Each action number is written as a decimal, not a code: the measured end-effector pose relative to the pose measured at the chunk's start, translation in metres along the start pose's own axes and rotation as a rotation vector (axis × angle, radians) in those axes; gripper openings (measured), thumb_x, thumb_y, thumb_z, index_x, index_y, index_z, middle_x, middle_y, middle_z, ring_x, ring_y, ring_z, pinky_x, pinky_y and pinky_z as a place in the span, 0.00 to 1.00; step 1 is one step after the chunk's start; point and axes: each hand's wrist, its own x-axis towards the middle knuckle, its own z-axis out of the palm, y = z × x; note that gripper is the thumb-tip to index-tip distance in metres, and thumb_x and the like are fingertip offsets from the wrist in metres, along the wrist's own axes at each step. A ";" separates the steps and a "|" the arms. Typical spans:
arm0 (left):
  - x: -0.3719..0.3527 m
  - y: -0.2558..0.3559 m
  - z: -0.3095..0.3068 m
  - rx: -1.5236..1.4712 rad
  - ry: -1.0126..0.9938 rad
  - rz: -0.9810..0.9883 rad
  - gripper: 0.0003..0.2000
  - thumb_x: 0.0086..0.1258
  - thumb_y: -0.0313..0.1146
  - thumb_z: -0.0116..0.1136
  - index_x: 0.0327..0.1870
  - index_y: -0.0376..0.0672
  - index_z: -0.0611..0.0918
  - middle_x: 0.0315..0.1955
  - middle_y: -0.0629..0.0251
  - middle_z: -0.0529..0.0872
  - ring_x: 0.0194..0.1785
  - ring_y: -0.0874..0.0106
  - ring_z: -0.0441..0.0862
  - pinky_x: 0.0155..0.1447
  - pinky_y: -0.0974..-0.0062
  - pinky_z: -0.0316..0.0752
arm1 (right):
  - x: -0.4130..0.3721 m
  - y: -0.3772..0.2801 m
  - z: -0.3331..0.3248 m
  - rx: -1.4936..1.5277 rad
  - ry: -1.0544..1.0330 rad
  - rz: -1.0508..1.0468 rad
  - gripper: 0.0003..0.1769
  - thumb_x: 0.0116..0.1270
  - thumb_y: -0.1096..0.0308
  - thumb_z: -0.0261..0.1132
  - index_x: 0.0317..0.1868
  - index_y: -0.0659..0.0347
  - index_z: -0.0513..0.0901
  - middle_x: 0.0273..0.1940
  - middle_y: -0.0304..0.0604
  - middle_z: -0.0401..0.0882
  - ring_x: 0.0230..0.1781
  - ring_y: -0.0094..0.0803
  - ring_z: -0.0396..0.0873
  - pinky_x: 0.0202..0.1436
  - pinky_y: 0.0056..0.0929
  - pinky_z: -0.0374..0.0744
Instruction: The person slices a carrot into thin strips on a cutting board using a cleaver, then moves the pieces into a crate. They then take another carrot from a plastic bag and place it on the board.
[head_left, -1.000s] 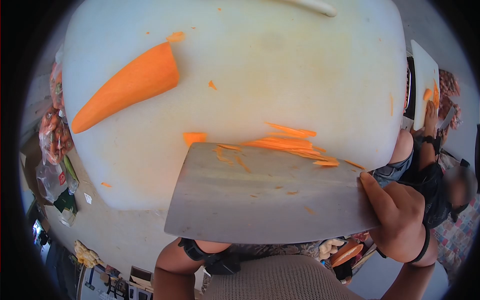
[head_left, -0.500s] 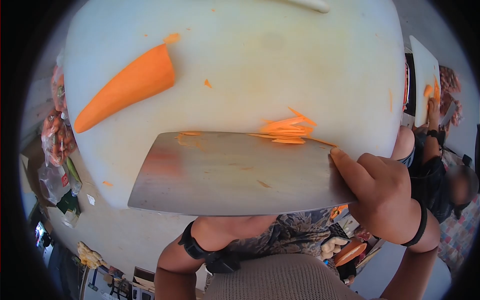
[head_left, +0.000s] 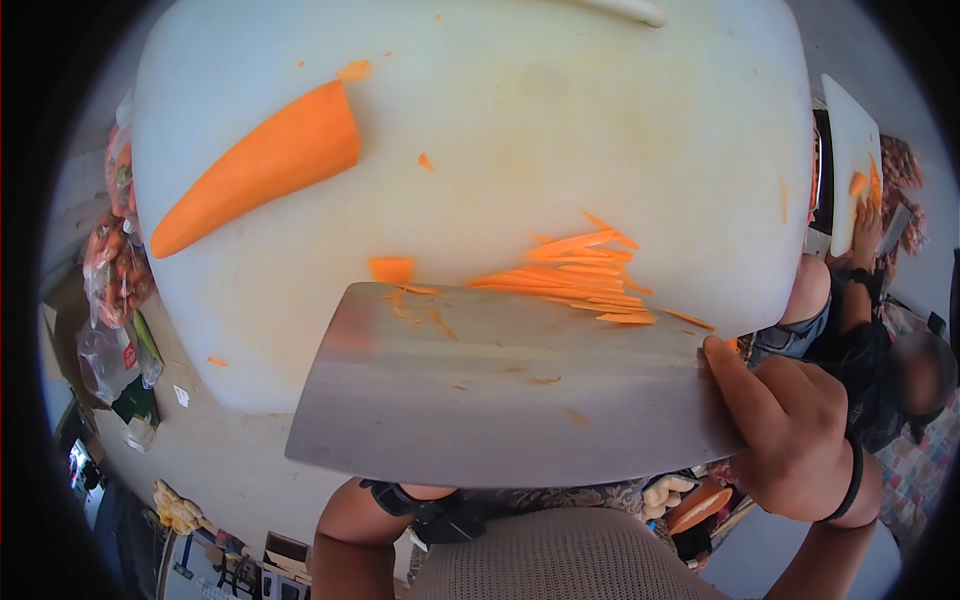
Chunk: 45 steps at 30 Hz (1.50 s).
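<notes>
My right hand is closed around the rear of a wide cleaver, its index finger lying along the blade. The cleaver's flat faces up toward me, with carrot scraps stuck to it. Along its far edge, on the white cutting board, lies a pile of carrot strips. A small carrot piece sits by the blade's far left corner. Further left rests a peeled, cut carrot. My left arm, with a black strap at the wrist, runs behind the cleaver, which hides my left hand.
A white handle-like object lies at the board's far edge. Bags of carrots stand at left. On the right, a co-worker's hand is on another cutting board with carrot pieces.
The cleaver and my right hand have moved toward me and right. More of the carrot strips now shows, and the small carrot piece has come into sight by the blade.
</notes>
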 end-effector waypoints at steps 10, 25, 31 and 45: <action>0.008 0.007 0.001 0.251 0.113 0.191 0.16 0.59 0.31 0.67 0.49 0.45 0.86 0.49 0.61 0.86 0.49 0.60 0.84 0.54 0.64 0.78 | 0.003 0.000 -0.002 -0.023 -0.031 0.011 0.25 0.49 0.77 0.67 0.52 0.69 0.82 0.20 0.34 0.62 0.14 0.25 0.64 0.14 0.27 0.63; 0.029 -0.003 0.004 0.260 0.140 0.253 0.17 0.65 0.36 0.63 0.55 0.45 0.82 0.54 0.63 0.84 0.54 0.64 0.82 0.56 0.67 0.77 | 0.032 0.005 0.014 0.050 -0.051 0.018 0.33 0.38 0.78 0.66 0.53 0.68 0.80 0.22 0.40 0.67 0.17 0.34 0.71 0.21 0.33 0.69; -0.012 0.000 -0.021 -0.122 -0.098 -0.097 0.18 0.66 0.37 0.63 0.56 0.45 0.82 0.54 0.63 0.84 0.54 0.64 0.81 0.57 0.67 0.77 | 0.016 -0.003 -0.002 0.060 -0.071 0.002 0.34 0.38 0.77 0.66 0.54 0.71 0.80 0.21 0.39 0.65 0.17 0.32 0.68 0.20 0.31 0.67; -0.014 0.003 -0.017 -0.333 -0.127 -0.297 0.18 0.66 0.37 0.62 0.57 0.44 0.81 0.54 0.63 0.83 0.55 0.63 0.80 0.58 0.66 0.76 | 0.002 0.000 -0.006 0.002 -0.048 0.013 0.25 0.49 0.78 0.66 0.52 0.70 0.81 0.21 0.36 0.63 0.15 0.27 0.65 0.16 0.28 0.64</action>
